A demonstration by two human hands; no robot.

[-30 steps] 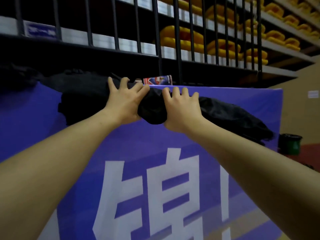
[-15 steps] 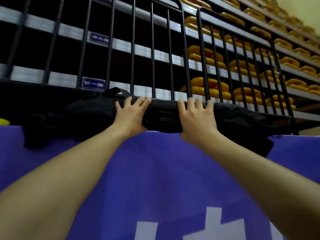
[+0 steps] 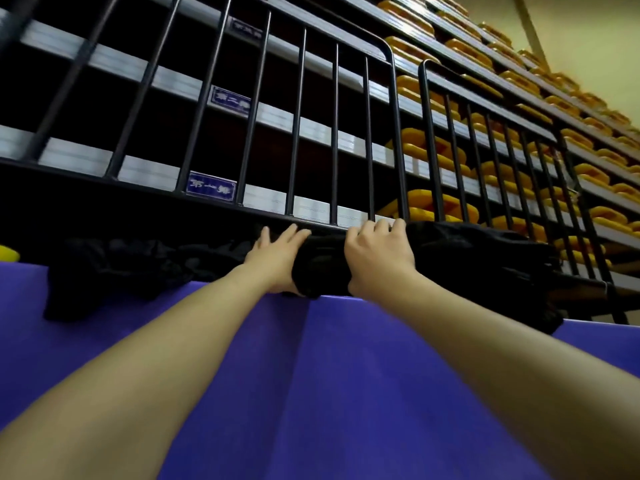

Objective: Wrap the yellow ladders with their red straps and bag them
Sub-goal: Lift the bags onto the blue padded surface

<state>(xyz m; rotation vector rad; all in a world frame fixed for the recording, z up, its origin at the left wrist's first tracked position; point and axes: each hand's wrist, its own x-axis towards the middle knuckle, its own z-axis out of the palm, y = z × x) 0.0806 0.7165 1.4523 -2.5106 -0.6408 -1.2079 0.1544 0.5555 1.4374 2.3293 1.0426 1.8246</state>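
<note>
Since half a second ago my right hand (image 3: pixel 379 256) curled onto the black bag (image 3: pixel 460 251). Left hand (image 3: pixel 277 256) presses flat, fingers straight, at the purple mat's (image 3: pixel 311 375) top edge; stowing looks nearly done.

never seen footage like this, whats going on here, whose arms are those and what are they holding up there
No machine here: the arms belong to a person wearing a wide-angle camera on the head, so this single picture shows what they see, looking forward and up along their own arms.

Both hands reach to the top edge of a big purple padded mat. A long black bag lies along that edge. The left hand rests on it with fingers fairly straight. The right hand has a grip on it, fingers curled over the top.

More black fabric lies bunched to the left on the same edge. Behind stands a black metal barrier, and behind that rows of yellow seats. What is inside the bag cannot be seen.
</note>
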